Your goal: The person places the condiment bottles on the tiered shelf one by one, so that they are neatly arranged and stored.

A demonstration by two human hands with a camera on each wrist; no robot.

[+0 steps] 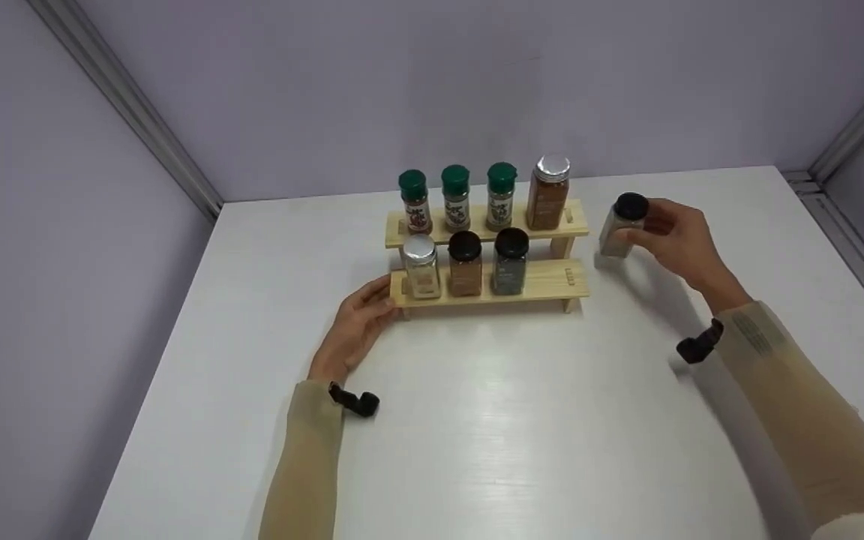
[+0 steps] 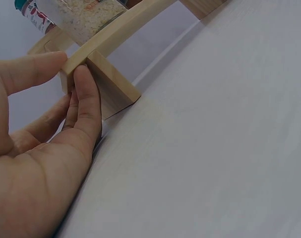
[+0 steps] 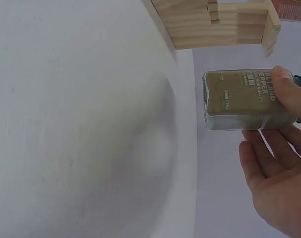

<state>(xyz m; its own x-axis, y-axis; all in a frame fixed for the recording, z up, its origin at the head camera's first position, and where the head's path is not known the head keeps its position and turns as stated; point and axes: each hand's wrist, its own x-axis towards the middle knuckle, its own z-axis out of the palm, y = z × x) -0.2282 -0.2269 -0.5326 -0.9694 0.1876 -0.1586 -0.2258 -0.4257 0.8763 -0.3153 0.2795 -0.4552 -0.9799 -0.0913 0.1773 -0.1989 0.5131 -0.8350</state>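
Observation:
My right hand (image 1: 683, 240) grips a square glass spice jar (image 1: 615, 241) with a black lid, to the right of a two-step wooden rack (image 1: 548, 279). Its label reads salt and pepper in the right wrist view, where the jar (image 3: 234, 96) appears lifted, with the thumb and fingers around it near the lid. With thumb and fingers, my left hand (image 1: 357, 322) pinches the left end of the rack's lower step. In the left wrist view, the thumb is on top of the wooden board (image 2: 118, 39) and fingers are beneath, beside a leg.
On the upper step stand several bottles: green-capped ones (image 1: 456, 206) and a silver-capped jar (image 1: 548, 199). Along the lower step are a silver-capped jar (image 1: 422, 274) and two black-capped jars (image 1: 465, 274). The white table (image 1: 477, 420) meets a pale wall (image 1: 312, 97) behind the rack.

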